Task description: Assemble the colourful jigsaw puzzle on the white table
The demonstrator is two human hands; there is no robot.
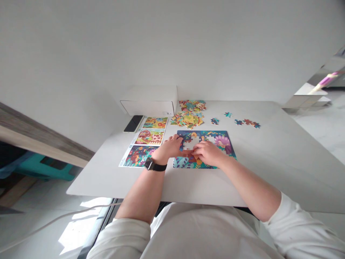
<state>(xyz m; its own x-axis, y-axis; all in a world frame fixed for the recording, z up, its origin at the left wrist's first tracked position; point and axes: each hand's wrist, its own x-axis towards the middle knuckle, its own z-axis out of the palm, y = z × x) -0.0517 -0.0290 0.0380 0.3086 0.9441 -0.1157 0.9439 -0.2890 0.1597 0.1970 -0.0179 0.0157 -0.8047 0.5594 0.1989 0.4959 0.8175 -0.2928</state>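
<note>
A colourful jigsaw puzzle [223, 141] lies flat on the white table, with gaps in its middle and upper part. My left hand [172, 145] rests at its left side, the fingers bent over the edge of the gap. My right hand [206, 153] is on the puzzle's middle, its fingertips together at a reddish-brown part below the gap. Whether a loose piece is between those fingertips is too small to tell. A picture sheet [129, 154] with three printed scenes lies left of the puzzle, partly behind my left wrist.
Two piles of loose pieces, a yellowish one [188, 119] and another [192, 105], lie behind the puzzle. Several pieces [246, 122] lie at the back right. A white box [148, 102] and a phone [133, 123] stand and lie at the back left of the table [107, 180].
</note>
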